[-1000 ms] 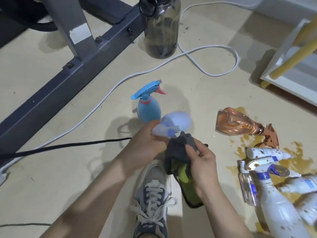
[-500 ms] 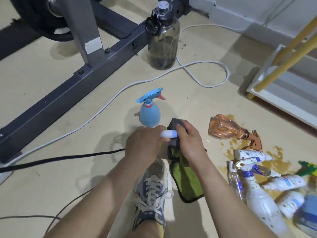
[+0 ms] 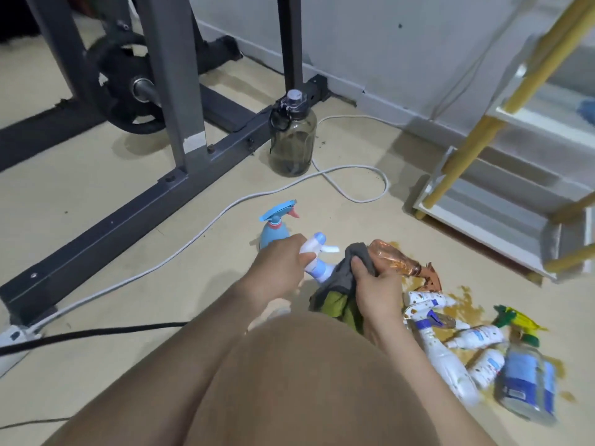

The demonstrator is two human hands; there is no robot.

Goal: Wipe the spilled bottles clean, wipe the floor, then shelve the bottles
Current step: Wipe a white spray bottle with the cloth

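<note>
Grey metal frame is recorded at far left on the beige floor. A blue spray bottle stands upright just behind the left hand, whose fingers are curled round a small white spray bottle held off the floor. The right hand is clenched on a grey-and-green cloth, which touches that bottle's lower end. Stained bottles lie in a brown spill at right, near a white shelf.

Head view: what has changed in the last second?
The right hand moved the cloth off the nozzle end of the white spray bottle, which now shows bare. The left hand kept gripping the bottle. The blue spray bottle and the spilled bottles stayed put.
</note>
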